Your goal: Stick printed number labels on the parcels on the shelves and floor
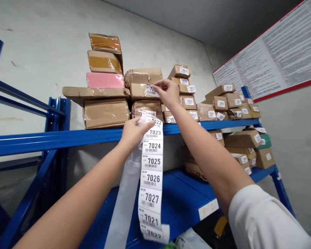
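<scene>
1. Two bare hands work at a blue shelf [41,141] of wrapped parcels, seen from the head camera, the only view.
2. Left hand [134,134]: thumb and fingers are closed on a label strip [151,162] just in front of the shelf edge. It hangs down, printed 7022 to 7027, then 7021 and 7022 again near its curled end. Pale backing paper [123,204] trails beside it.
3. Right hand [170,91]: thumb and forefinger pinch the right edge of a single label [150,90] over the front of a middle-stack box [138,91]. Its number begins 702; the last digit is hidden. I cannot tell whether it is stuck down.
4. Done, judging by what shows: the right-hand stack [188,102] bears labels including 7011 to 7015, and parcels farther right are labelled too. A label ending in 20 seems to sit on the lower middle box [145,104], partly covered by the strip.
5. Apparently left: the top middle parcel [157,71] and the left-hand stack [106,113], including a pink package [105,80], show no number labels. Labelling looks part-way along.
</scene>
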The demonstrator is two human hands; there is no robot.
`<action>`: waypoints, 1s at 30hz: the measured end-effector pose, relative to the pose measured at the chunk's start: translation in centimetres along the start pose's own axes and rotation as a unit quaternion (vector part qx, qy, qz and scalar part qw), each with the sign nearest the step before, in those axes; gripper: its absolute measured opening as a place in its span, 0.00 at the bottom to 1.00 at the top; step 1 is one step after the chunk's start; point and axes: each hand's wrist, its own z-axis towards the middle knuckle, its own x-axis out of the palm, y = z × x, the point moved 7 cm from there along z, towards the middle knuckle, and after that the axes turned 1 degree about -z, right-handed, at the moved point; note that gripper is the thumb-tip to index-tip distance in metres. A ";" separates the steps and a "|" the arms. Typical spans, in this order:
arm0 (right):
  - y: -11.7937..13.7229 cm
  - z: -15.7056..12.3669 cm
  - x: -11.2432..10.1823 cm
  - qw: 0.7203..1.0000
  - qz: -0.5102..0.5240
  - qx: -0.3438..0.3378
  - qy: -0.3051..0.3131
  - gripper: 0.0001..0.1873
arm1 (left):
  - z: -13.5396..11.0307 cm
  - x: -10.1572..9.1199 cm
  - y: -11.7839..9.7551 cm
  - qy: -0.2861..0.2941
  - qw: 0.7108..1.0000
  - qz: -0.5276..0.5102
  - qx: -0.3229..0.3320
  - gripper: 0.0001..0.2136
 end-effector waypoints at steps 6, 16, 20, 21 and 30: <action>0.4 2.2 0.1 0.985 -0.171 0.012 0.011 0.20 | 0.2 -1.0 -1.1 0.000 0.996 0.033 0.079 0.17; 3.4 -6.8 0.3 0.971 0.133 0.033 0.194 0.16 | 0.8 -0.5 -1.0 -0.057 0.990 -0.104 0.079 0.16; 3.2 -7.0 0.1 0.990 0.103 0.026 0.093 0.11 | 1.9 -0.8 -0.3 -0.146 0.984 -0.073 0.076 0.17; 3.4 -6.4 -0.1 0.994 0.085 0.006 0.067 0.10 | 2.1 -0.7 -0.3 -0.142 0.984 -0.081 0.074 0.18; -1.4 9.1 2.9 0.997 -0.076 -0.024 0.003 0.13 | 0.5 -0.9 -0.4 0.018 1.000 -0.021 0.015 0.16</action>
